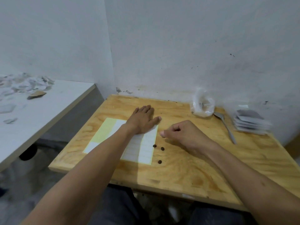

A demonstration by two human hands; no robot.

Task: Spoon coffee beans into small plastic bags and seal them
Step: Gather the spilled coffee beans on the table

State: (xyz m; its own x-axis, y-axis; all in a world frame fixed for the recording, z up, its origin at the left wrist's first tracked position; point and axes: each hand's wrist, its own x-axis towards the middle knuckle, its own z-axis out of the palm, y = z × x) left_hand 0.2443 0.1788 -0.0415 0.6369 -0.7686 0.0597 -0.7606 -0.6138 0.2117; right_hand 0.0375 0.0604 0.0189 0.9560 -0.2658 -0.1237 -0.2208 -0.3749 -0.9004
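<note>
- Three loose coffee beans (159,152) lay on the wooden table (186,172), at about 6 o'clock from your right hand and just beside the sticker sheet (146,148).
- The beans looked small, hard and light. They would likely roll, so pinch each one from its two sides.
- The spoon (224,125) lay at 3 o'clock from your right hand, well apart from it. Its thin handle looked like the best place to hold.
- The clear bag (203,105) sat at 1 o'clock. It looked soft and floppy.
- A stack of small bags (250,121) sat at the far right.
- Your left hand (142,120) was open and flat, pressing on the sticker sheet.
- Your right hand (181,133) was curled loosely. I could not tell if it held anything.
</note>
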